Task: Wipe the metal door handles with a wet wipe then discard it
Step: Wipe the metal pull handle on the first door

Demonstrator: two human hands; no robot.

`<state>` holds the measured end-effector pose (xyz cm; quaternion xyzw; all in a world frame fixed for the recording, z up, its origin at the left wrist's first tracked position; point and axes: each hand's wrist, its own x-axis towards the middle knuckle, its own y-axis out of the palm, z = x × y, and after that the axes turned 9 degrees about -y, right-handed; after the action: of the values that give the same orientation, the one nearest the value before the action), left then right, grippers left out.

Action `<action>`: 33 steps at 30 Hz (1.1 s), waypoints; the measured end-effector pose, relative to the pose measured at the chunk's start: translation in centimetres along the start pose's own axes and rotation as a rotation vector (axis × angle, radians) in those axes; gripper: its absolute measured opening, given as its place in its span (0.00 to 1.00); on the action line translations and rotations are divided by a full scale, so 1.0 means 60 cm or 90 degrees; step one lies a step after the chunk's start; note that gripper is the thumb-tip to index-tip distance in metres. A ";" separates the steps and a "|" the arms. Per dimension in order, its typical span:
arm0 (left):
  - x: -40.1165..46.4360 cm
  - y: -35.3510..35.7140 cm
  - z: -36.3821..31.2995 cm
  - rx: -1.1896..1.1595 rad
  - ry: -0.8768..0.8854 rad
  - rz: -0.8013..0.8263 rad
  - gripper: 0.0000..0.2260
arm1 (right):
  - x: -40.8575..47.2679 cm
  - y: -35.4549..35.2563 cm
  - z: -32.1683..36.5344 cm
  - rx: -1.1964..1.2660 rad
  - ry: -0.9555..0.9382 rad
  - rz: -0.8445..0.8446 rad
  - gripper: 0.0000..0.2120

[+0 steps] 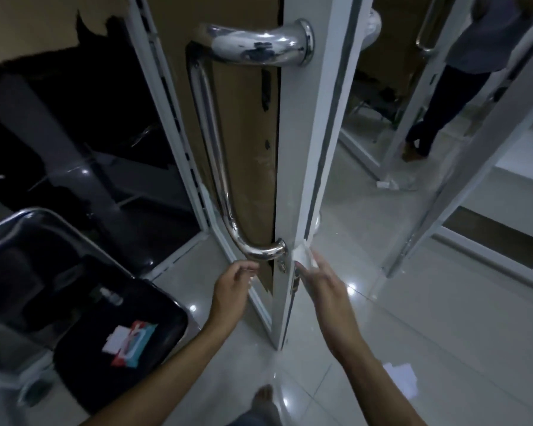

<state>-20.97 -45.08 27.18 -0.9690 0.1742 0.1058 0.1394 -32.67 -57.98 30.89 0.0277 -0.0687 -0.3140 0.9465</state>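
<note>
A long chrome pull handle point(216, 142) runs down the near face of a white-framed door point(308, 149) seen edge-on. A matching handle on the far face shows only as a bit of chrome point(370, 29) at the top and a base point(316, 221) lower down. My right hand point(322, 281) pinches a white wet wipe point(305, 256) against the door edge, just below that far handle's lower base. My left hand point(233, 282) hovers with loosely curled fingers just under the near handle's lower bend, holding nothing.
A black chair point(83, 302) at the lower left carries a pack of wet wipes point(130, 341) and a small bottle point(110, 296). White paper point(402, 376) lies on the glossy tiled floor. A second glass door frame point(462, 167) stands at the right, with a person point(443, 96) behind it.
</note>
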 end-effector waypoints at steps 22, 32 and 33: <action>0.025 0.001 -0.052 -0.122 -0.074 -0.107 0.15 | 0.105 0.035 -0.052 -0.952 -0.570 0.588 0.35; -0.053 0.095 -0.078 -0.063 -0.022 -0.334 0.12 | 0.113 -0.088 -0.025 -0.690 -0.334 0.727 0.28; -0.065 0.111 -0.085 -0.051 0.006 -0.364 0.13 | 0.125 -0.113 -0.022 -0.617 -0.280 0.724 0.24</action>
<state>-26.17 -51.46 31.40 -0.9840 -0.1101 0.0642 0.1243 -30.53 -67.92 29.81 -0.4915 -0.1134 0.2267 0.8332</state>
